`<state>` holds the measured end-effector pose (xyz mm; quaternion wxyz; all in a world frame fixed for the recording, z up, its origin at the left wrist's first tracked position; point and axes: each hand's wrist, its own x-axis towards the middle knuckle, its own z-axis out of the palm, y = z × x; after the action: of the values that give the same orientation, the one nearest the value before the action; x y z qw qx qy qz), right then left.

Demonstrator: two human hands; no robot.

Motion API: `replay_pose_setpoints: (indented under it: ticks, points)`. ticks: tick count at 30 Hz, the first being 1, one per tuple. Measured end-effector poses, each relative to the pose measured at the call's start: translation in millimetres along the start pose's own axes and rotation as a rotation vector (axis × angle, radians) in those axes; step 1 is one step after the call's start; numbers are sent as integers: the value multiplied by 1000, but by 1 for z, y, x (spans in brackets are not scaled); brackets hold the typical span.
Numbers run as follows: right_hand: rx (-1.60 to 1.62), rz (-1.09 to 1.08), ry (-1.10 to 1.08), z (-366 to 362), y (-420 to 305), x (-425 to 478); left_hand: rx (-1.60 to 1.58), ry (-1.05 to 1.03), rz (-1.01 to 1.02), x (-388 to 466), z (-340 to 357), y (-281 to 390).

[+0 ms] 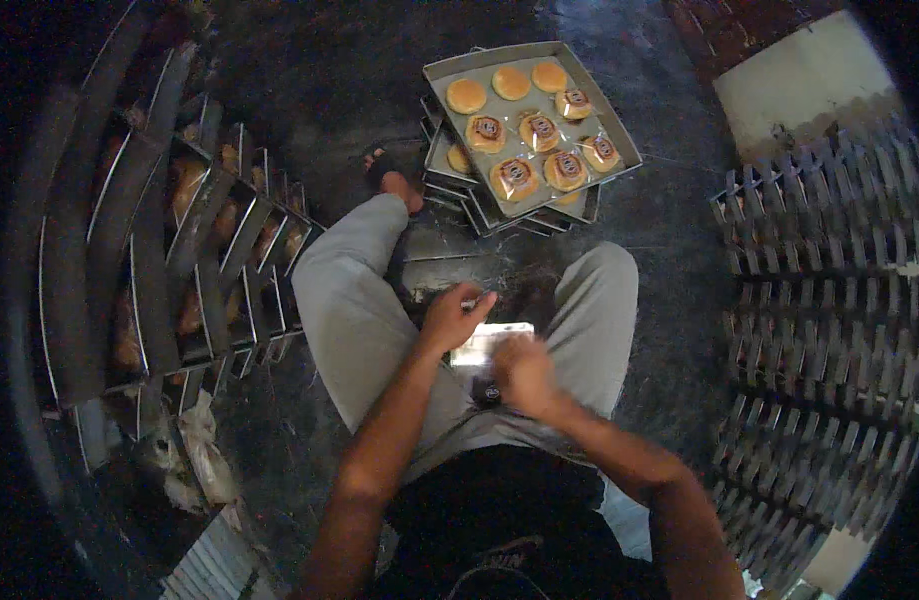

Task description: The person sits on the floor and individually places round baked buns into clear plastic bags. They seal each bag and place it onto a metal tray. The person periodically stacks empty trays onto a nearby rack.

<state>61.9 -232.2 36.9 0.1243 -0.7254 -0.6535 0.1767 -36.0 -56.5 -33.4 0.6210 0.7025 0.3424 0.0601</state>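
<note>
My left hand point(455, 318) is raised between my thighs, its thumb and fingers close together by a small pale item I cannot make out. Just right of it, my right hand point(523, 367) is blurred over a bright, shiny rectangular thing point(492, 339) in my lap; whether it grips anything is unclear. Beyond my knees, a metal baking tray point(617, 150) holds several round buns. Three at its far edge, such as the bun point(466, 96), are unwrapped. Others, such as the wrapped bun point(514, 178), are in clear film with printed marks.
More trays point(448, 161) are stacked crookedly beneath the top one, with buns partly visible. Tall stacks of metal trays point(204, 262) holding bread stand at left. Many stacked trays point(812, 330) line the right side. A pale panel point(797, 82) stands at the upper right.
</note>
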Motion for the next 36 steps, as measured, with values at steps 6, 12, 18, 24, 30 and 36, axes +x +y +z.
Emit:
replay_pose_setpoints:
  ticks: [6, 12, 18, 24, 30, 36]
  points:
    - [907, 461, 713, -73, 58, 58, -889, 152, 150, -20, 11, 66]
    - [1255, 650, 434, -88, 41, 71, -549, 350, -23, -13, 6, 88]
    - [1332, 454, 299, -94, 87, 179, -774, 619, -330, 29, -82, 70]
    - [-2, -71, 456, -29, 214, 370, -1428, 563, -442, 54, -80, 36]
    - [-362, -193, 479, -32, 306, 517, -1462, 621, -675, 45, -94, 68]
    - [249, -110, 217, -36, 267, 508, -1482, 572, -532, 45, -100, 76]
